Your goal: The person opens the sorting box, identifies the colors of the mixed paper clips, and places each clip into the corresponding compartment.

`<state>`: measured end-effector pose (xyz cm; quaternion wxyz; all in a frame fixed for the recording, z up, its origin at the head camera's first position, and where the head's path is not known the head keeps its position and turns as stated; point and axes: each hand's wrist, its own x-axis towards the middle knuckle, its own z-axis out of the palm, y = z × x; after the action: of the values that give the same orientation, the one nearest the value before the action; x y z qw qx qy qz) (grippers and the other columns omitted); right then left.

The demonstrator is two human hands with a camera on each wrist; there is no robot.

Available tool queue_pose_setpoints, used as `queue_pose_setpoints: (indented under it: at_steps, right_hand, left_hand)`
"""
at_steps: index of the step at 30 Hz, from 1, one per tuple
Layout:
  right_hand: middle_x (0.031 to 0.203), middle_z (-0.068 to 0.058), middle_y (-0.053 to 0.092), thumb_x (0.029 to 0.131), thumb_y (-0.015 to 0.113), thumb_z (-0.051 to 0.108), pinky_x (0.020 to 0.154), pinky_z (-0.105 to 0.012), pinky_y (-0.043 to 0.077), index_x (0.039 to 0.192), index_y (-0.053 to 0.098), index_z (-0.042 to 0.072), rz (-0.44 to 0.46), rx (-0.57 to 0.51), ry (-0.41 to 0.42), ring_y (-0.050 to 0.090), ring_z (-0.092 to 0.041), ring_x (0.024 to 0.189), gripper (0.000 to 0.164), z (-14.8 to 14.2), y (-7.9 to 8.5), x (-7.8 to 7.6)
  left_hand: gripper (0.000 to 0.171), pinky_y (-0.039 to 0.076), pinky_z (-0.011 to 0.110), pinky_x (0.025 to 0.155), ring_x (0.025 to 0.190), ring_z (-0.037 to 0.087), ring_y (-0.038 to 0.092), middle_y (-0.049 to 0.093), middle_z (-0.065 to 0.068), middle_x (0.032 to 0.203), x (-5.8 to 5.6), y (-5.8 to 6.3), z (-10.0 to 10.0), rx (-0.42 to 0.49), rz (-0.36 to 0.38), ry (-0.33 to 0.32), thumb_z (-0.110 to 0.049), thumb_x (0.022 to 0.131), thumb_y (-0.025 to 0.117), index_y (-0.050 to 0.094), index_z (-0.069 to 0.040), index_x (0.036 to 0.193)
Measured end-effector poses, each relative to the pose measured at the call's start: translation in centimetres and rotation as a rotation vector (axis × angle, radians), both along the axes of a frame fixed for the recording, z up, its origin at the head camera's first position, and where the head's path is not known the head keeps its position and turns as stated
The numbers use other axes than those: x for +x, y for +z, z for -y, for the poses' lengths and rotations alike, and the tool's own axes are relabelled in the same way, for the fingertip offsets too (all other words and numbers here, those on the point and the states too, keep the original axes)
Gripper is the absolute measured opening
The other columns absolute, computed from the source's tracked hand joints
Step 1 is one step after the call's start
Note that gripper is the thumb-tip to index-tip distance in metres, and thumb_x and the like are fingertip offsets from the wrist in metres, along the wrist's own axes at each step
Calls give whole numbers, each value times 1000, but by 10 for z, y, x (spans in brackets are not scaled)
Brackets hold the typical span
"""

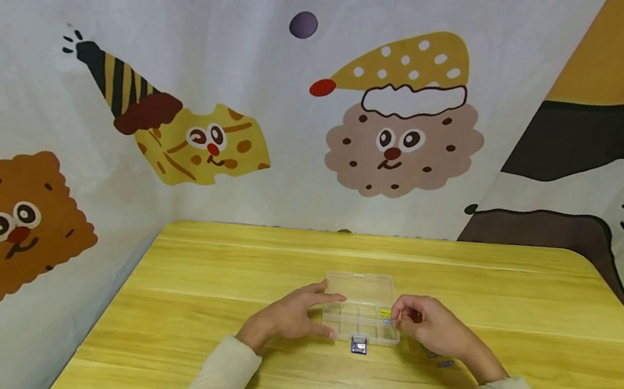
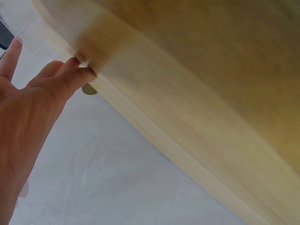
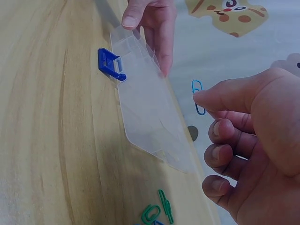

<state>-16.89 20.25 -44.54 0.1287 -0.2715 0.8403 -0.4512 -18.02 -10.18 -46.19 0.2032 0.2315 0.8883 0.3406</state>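
A clear plastic compartment box (image 1: pixel 359 332) stands on the table with its lid (image 1: pixel 359 286) raised at the back. My left hand (image 1: pixel 293 310) holds the box's left end, thumb at the front corner and fingers toward the back. My right hand (image 1: pixel 433 325) pinches a blue paper clip (image 3: pixel 200 111) between thumb and forefinger, above the box's right end. Small yellow items (image 1: pixel 385 312) lie in the back right compartment, partly behind the right fingers. A blue latch (image 1: pixel 359 346) hangs at the box front. In the left wrist view, the left hand (image 2: pixel 42 93) reaches the tabletop.
Green paper clips (image 3: pixel 151 214) and blue ones (image 1: pixel 445 364) lie on the wooden table (image 1: pixel 205 285), to the right of the box and partly beneath the right hand. A cartoon-printed cloth (image 1: pixel 239 27) hangs behind the table.
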Motion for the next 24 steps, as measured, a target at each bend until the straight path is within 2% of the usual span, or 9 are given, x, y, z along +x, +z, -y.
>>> queue_pose_setpoints:
  at_steps: [6,15,24]
  right_hand:
    - [72,3,51,93,58,-4,51,-22,37,91,62,8,0,0,1,42,-3,61,13,1,-3,-1]
    - [70,2,47,94,64,3,52,-23,38,97,62,4,5,10,-20,41,-3,59,4,-1,1,2]
    - [70,3,46,93,66,5,53,-24,37,96,62,9,-30,38,-61,42,-3,60,6,-14,4,4]
  left_hand:
    - [65,27,56,116,150,31,20,19,7,165,0,0,0,-3,-3,1,-43,86,76,49,-39,145]
    - [65,27,55,116,150,30,20,19,8,165,-1,-1,-1,1,0,1,-43,85,76,49,-39,145]
    - [65,27,55,116,150,30,20,19,7,165,-1,1,-2,-2,-2,1,-43,85,76,50,-39,145]
